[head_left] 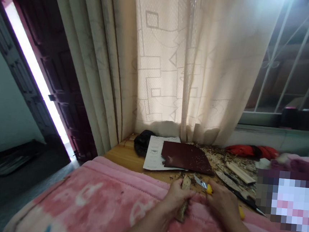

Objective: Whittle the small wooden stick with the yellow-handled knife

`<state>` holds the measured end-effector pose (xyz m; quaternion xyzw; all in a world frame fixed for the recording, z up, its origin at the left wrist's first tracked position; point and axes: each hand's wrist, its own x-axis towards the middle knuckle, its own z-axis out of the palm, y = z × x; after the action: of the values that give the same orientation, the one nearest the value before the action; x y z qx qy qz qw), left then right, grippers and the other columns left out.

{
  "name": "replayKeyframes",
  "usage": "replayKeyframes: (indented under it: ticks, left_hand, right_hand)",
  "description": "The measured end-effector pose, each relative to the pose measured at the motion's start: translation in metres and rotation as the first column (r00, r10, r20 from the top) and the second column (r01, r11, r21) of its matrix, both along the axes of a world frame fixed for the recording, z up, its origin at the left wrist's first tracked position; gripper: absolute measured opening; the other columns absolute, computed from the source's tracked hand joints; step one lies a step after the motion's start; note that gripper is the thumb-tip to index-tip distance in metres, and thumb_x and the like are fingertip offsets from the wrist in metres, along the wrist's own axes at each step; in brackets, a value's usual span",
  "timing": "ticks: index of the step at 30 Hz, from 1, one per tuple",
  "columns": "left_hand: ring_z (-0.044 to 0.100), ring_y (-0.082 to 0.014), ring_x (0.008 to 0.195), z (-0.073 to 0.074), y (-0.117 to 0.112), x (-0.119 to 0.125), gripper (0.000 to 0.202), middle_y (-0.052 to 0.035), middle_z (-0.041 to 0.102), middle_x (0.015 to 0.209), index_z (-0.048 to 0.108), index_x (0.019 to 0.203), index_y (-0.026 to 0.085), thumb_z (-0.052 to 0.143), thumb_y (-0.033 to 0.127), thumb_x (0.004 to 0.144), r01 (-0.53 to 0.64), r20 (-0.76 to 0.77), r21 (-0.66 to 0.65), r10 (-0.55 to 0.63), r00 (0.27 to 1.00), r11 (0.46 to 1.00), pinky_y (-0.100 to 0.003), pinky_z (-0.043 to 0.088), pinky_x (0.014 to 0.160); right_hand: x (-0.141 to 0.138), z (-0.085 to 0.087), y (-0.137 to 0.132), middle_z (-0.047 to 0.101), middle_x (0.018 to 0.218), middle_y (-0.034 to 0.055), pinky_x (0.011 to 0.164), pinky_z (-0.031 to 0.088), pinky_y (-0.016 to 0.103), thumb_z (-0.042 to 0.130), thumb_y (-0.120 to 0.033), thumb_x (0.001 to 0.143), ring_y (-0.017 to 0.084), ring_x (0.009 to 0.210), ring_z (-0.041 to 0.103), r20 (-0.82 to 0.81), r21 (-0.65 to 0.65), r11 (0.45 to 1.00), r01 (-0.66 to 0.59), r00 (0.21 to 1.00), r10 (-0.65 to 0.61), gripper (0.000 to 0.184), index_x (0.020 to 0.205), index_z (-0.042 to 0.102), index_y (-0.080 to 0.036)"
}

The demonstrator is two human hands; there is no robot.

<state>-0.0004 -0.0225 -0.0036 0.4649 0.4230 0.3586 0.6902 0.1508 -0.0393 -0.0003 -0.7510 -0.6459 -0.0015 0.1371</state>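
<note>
My left hand (pixel 176 197) is closed round a short piece of carved wood (pixel 185 185), which rests on a pink blanket (pixel 104 198) over my lap. My right hand (pixel 222 201) grips a yellow-handled knife (pixel 205 185); its blade points left toward the top of the wood. Both hands are close together at the bottom middle of the view.
A wooden table (pixel 124 153) ahead holds a dark red sandpaper sheet (pixel 186 156), white paper (pixel 154 152), a black object (pixel 143 142), wood sticks (pixel 240 172) and scattered shavings. A curtain (pixel 185 68) hangs behind. A barred window is at right, an open door at left.
</note>
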Motion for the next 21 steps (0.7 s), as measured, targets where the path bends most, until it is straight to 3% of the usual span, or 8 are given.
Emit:
replayKeyframes:
  ticks: [10,21]
  left_hand:
    - [0.039,-0.0087,0.028,0.003,0.0,0.001,0.025,0.0066,0.041,0.04,0.042,0.08,0.017,0.051,0.027,0.059,-0.002,-0.048,0.026,0.004,0.999,1.0,-0.018,0.031,0.027]
    - [0.035,-0.0066,0.025,0.013,-0.001,-0.002,0.018,0.0073,0.039,0.035,0.046,0.073,0.015,0.052,0.024,0.057,0.011,-0.027,0.007,-0.011,1.0,1.0,-0.016,0.028,0.028]
  right_hand:
    - [-0.006,-0.004,0.001,0.061,0.071,0.0032,0.057,0.028,0.024,0.04,-0.04,0.07,0.019,0.07,0.054,0.027,-0.008,0.988,-0.155,0.988,0.155,0.021,0.072,0.053,-0.023]
    - [-0.008,-0.007,0.001,0.061,0.071,0.0026,0.055,0.024,0.024,0.042,-0.028,0.069,0.016,0.068,0.052,0.016,-0.004,0.987,-0.159,0.987,0.159,0.013,0.072,0.054,-0.022]
